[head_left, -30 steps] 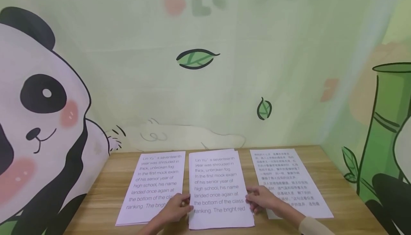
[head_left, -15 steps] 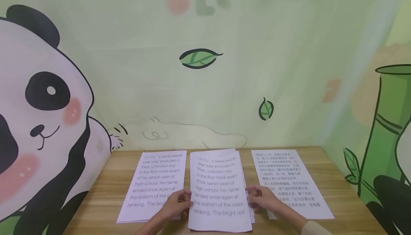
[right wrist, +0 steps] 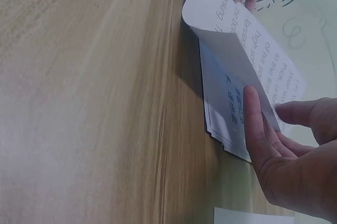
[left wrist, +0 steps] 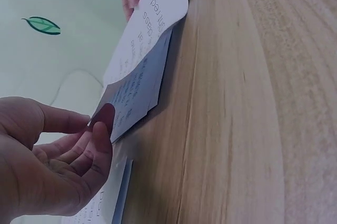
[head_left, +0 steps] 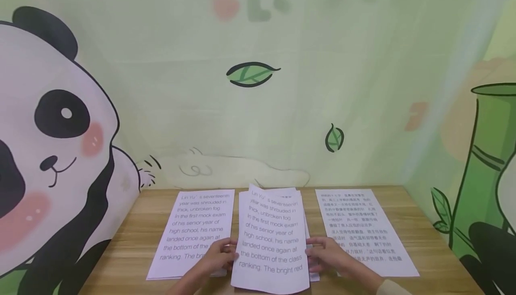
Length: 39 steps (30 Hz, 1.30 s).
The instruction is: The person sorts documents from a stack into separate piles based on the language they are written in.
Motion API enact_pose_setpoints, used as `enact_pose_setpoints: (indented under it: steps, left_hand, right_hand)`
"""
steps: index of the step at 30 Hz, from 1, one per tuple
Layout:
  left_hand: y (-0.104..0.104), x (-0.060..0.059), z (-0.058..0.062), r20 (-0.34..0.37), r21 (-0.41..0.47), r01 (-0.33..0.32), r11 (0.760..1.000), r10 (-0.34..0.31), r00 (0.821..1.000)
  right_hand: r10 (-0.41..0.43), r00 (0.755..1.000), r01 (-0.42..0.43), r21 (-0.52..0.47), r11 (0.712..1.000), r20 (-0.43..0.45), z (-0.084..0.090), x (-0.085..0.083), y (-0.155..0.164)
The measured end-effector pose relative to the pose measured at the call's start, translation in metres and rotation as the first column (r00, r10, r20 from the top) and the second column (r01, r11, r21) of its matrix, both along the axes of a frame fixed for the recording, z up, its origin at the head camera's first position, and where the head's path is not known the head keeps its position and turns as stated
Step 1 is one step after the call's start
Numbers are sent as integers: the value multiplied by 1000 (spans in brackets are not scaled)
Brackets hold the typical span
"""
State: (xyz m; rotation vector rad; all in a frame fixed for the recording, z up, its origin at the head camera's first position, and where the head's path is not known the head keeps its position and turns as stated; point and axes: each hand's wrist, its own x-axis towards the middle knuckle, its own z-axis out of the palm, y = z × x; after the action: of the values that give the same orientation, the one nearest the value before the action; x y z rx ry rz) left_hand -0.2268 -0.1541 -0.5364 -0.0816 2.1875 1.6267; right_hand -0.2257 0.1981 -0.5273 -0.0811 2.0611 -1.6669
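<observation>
Displacement of the English-printed sheet (head_left: 268,241) since the earlier frame: from a position almost squarely over the paper stack (right wrist: 217,103) to one raised above it, drawn toward the near side of the bench (head_left: 129,250) and slightly left, with bowed edges and an upturned far left corner. Exposed as a result: a wider strip of the stack along the right and a scrap of print at the far end. Little change elsewhere; compare the second English page (head_left: 193,232) to the left and the Chinese-printed page (head_left: 363,228) to the right, both flat as before.

Note the left hand (head_left: 213,259) at the left edge and the right hand (head_left: 330,254) at the right edge, each with thumb and fingers brought nearly together to pinch the sheet's margin. Seen best from the right wrist: thumb over the printed face, finger beneath.

Probable handling: very light, thin and limp rather than stiff, bowing readily between two grips; likely to crease under a hard squeeze, and smooth enough to slide over the stack. Best held gently by opposite long edges, at matching heights, with fingertips kept clear of the page below.
</observation>
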Motion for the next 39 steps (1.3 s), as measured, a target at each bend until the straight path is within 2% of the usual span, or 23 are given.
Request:
enact_pose_setpoints:
  steps: [3,8,12,19,24,27,34,39]
  left_hand:
    - [-4,1,0,-15,13,-5,1000,5,1000]
    - [-13,2,1,-46,33,-19,999,21,999]
    - [-23,2,4,-34,43,-32,999,33,999]
    - [-46,8,15,-31,63,-50,997,52,998]
    - [-62,10,23,-54,51,-80,996,83,995]
    - [-73,11,24,-67,52,-92,994,95,993]
    - [-99,13,23,-85,42,-155,987,158,984]
    - [-117,14,25,-72,11,-237,971,238,969]
  right_hand:
    - [2,1000,-2,-15,1000,-2,1,1,-2]
    - [-18,1000,18,16,1000,3,3,-1,-7]
    - [-17,1000,18,7,1000,-19,1,-3,-11]
    - [-36,999,34,-39,999,-27,6,-4,-31]
    - [-74,997,73,-30,997,-32,9,-9,-50]
    - [-69,997,68,-27,997,-32,12,-10,-61]
    - [-32,999,30,-77,997,-33,16,-14,-90]
    - [-21,999,17,-121,992,-38,13,-19,-114]
